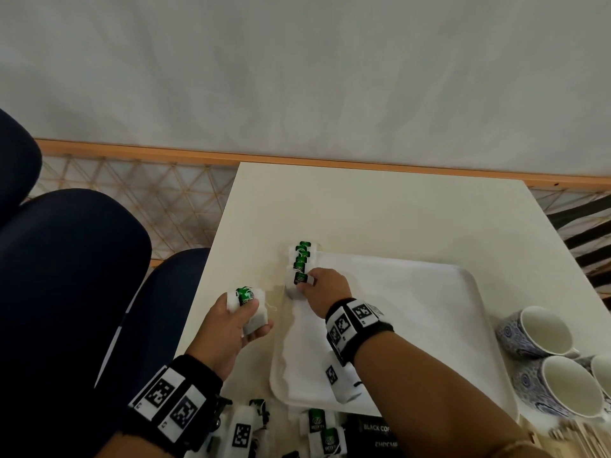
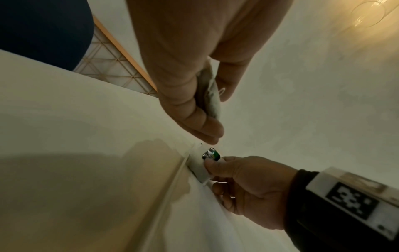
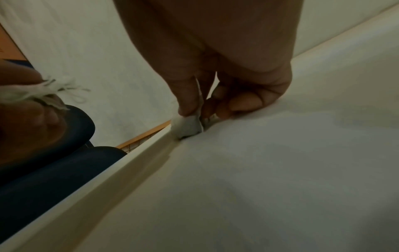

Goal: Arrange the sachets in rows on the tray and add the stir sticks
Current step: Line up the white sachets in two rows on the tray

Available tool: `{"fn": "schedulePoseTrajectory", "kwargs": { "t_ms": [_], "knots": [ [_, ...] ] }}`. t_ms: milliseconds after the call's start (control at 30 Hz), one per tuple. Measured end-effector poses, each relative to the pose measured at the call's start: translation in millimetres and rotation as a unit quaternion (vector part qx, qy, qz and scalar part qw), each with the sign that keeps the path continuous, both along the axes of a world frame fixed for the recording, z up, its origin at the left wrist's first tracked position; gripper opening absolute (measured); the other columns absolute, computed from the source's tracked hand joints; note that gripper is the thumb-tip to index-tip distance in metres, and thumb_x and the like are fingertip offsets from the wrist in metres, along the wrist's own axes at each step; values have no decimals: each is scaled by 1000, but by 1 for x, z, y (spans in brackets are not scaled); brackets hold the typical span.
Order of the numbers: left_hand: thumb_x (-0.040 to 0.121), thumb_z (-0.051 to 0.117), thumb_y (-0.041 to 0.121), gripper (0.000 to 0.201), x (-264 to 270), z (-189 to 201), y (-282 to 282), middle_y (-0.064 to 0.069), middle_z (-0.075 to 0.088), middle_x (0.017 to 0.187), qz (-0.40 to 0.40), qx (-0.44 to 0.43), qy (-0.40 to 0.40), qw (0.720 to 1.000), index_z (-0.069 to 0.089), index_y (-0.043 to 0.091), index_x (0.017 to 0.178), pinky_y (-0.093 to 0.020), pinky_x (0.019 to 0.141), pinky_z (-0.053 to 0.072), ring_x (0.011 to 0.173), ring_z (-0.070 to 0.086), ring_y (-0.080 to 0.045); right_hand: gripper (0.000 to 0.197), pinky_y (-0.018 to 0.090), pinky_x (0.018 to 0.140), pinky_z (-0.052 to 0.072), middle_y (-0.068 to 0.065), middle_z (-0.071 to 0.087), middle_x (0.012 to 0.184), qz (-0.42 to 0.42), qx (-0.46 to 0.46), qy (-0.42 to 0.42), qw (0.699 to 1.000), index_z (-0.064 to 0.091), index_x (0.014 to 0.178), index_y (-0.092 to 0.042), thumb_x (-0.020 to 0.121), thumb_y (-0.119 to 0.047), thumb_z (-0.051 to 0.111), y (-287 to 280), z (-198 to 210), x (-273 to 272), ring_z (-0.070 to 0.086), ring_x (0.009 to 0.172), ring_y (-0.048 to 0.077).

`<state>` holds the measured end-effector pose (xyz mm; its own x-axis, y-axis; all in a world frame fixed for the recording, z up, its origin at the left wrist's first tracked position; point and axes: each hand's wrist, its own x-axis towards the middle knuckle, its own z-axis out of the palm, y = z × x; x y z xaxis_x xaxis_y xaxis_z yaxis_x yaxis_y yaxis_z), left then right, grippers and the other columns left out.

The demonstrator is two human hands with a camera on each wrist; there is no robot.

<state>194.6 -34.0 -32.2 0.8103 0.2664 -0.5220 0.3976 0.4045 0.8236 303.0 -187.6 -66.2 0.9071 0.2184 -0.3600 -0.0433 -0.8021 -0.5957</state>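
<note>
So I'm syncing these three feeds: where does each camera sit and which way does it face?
Head: on the head, looking down at table, tray, both forearms.
Left wrist: under the left hand, toward the right hand.
Right wrist: under the right hand, along the tray rim.
All share the tea bag being placed.

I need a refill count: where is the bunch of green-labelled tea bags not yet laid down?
In the head view, the left hand holds the bunch of white green-labelled tea bags over the cream table, left of the white tray.
</note>
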Motion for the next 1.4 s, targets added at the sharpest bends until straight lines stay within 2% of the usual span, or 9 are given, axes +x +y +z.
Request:
{"fn": "schedulePoseTrajectory", "kwargs": {
  "t_ms": [200,433,533,733,833,933,1100,1233,1400],
  "knots": [
    [96,54,9,13,2,-5,1,-15,60,107,-4,0,4,1000,55,5,108,-34,70,60,89,67,-37,18,31,73,49,1,59,90,-77,42,4,996,50,89,-19,89,-30,64,4,-7,2,56,84,23],
    [95,50,1,19,4,-10,1,-19,61,108,-26,-39,-2,999,54,1,113,-31,62,59,86,67,-37,56,30,58,45,-1,57,85,-80,83,18,993,36,106,-22,74,-35,80,0,-8,-6,56,75,19],
    [95,43,-5,24,6,-11,1,-23,58,114,-41,-66,-4,997,52,0,117,-30,61,60,92,64,-40,55,34,66,51,1,59,89,-77,70,10,995,36,106,-21,75,-35,80,1,-11,-4,59,79,21],
    [97,43,-4,26,11,-11,-1,-24,55,126,-61,-52,-18,997,50,1,122,-29,68,60,114,56,-47,51,27,66,41,0,56,98,-80,73,-16,994,38,103,-22,77,-41,77,0,-7,-4,55,84,19],
    [96,46,-5,29,12,-12,1,-22,58,125,-68,-25,-23,997,49,2,124,-31,71,60,112,59,-44,37,22,63,39,-4,57,86,-67,140,-40,987,51,96,-19,84,-51,67,-2,2,-13,53,78,14],
    [93,52,-4,26,12,-9,-1,-19,66,115,-90,14,-41,995,55,6,118,-37,79,59,102,66,-37,33,27,72,51,-1,67,81,10,226,32,973,66,87,-18,85,-51,67,-3,13,-25,59,74,10],
    [82,74,15,31,13,-6,-9,-17,72,101,-118,69,-72,988,61,6,109,-39,78,58,95,70,-32,19,17,68,45,-16,58,62,24,297,71,952,63,72,-29,81,-39,75,-3,15,-36,53,62,1],
    [76,78,10,44,14,-16,-6,-19,69,107,-92,82,-45,991,58,8,115,-49,85,56,100,67,-36,19,37,91,55,2,75,89,10,312,86,946,72,96,-18,80,-24,79,-3,8,-34,71,87,19],
    [95,55,10,22,15,-16,-6,-23,68,108,-36,-4,-31,999,54,2,115,-50,81,57,97,67,-39,31,43,92,54,10,74,92,0,294,100,951,71,106,-15,77,-19,81,-7,3,-28,70,87,24]
  ]
}}
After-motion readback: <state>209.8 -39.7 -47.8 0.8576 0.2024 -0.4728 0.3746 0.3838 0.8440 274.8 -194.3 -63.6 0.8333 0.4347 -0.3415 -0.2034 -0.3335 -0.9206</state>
